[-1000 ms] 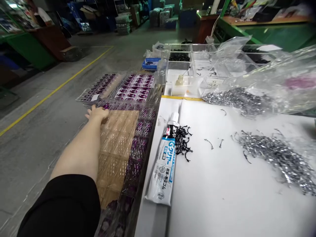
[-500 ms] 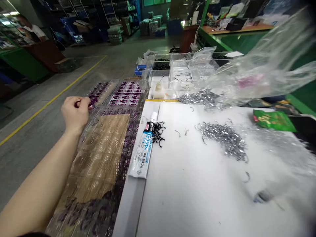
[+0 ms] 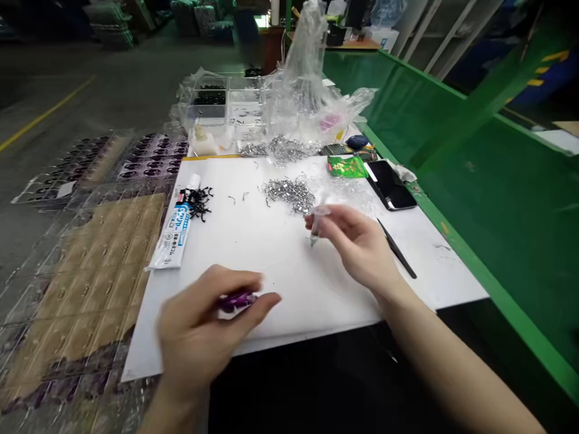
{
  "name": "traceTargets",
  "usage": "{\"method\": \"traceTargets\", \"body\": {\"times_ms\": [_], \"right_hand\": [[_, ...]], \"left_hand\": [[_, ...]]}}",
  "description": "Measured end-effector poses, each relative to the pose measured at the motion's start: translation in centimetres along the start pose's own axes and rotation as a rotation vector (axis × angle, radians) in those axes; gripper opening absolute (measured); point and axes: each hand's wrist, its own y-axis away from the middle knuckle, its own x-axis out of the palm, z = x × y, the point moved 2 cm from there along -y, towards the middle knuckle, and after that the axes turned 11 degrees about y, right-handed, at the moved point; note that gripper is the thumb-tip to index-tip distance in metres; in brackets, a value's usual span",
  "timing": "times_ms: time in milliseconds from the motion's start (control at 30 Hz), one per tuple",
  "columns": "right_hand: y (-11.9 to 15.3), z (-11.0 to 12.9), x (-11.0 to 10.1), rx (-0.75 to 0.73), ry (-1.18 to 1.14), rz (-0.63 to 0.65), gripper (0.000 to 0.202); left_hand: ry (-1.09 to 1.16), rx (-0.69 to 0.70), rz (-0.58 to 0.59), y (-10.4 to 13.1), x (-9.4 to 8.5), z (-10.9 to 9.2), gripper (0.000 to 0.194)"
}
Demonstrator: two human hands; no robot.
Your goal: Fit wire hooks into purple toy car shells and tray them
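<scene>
My left hand [image 3: 203, 325], over the front left of the white work board [image 3: 271, 259], is closed around a small glossy purple piece [image 3: 237, 300]; its full shape is hidden by my fingers. In my right hand [image 3: 357, 244] a small clear syringe [image 3: 315, 228] points tip down, just above the board. Behind it spreads a heap of small silvery clips [image 3: 289, 194]. A cluster of little black curved parts [image 3: 199, 202] lies against a white and blue glue tube [image 3: 172, 232] at the board's left edge. Black tweezers [image 3: 397, 248] lie beside my right wrist.
Clear blister trays [image 3: 90, 265], some compartments with purple pieces, cover the left side. A clear divided box [image 3: 210, 111] and crumpled plastic bags [image 3: 298, 90] stand at the back. A green packet [image 3: 347, 167] and a phone [image 3: 391, 185] lie right, near a green partition [image 3: 474, 150].
My view has swung right. My left hand has come from the trays to over the board with the purple piece. My right hand has come into view, holding the syringe.
</scene>
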Motion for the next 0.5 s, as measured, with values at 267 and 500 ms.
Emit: {"method": "traceTargets", "body": {"times_ms": [267,500], "right_hand": [[1.9,3.4,-1.8,0.0,-0.841,0.022,0.027],[3.0,3.8,0.4,-0.165,-1.247,0.387,0.067]], "left_hand": [[0.035,0.03,0.217,0.5,7.6,1.9,0.029],[0.027,-0.022,0.259,0.7,7.3,1.4,0.024]]}}
